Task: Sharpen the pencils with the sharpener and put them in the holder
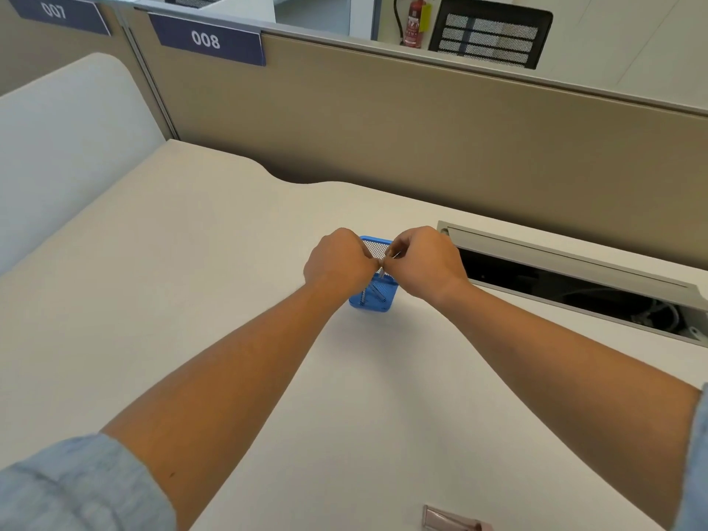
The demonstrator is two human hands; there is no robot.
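My left hand (339, 264) and right hand (423, 262) meet, curled, above the blue mesh holder (371, 297); what they grip I cannot tell. The pale counter (191, 262) fronts a tan partition (421, 120).

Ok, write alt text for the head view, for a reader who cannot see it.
Two bare hands, left hand and right hand, meet over a blue mesh holder on a white desk, pinching something small and thin between them. A pinkish object lies at the near edge.

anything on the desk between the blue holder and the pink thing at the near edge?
No: in the head view the desk is bare between the blue mesh holder and the pink object. Only the forearms pass on either side of that stretch.
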